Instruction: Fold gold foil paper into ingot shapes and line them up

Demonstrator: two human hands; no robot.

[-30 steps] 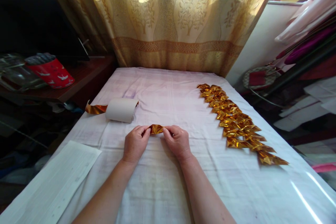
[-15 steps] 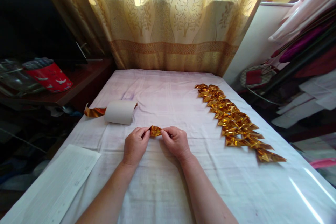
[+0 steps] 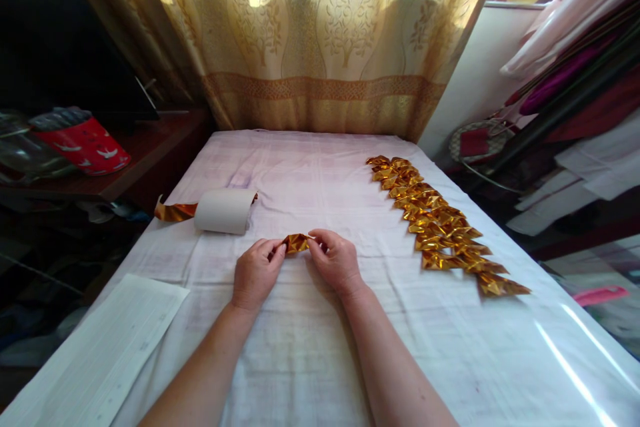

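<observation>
1. The fingers [image 3: 278, 252] of the left hand [image 3: 256, 273] were closed on the left end of a small gold piece [image 3: 296, 243]. The fingers [image 3: 316, 240] of the right hand [image 3: 336, 260] pinched its right end.
2. The gold piece sat a little in front of the white roll [image 3: 220, 211] and to its right, low over the cloth [image 3: 320, 360].
3. The hands had hardly moved in the last second. The right fingers had only tipped their end up a bit.
4. So the folding looked not done yet, and both hands kept hold of the piece.
5. The row of folded gold pieces [image 3: 440, 227] lay well to the right of the roll and had not grown.
6. A gold strip [image 3: 173, 211] stuck out from the left of the roll.
7. A sheet of paper [image 3: 100, 347] lay in front of the roll, to its left.
</observation>
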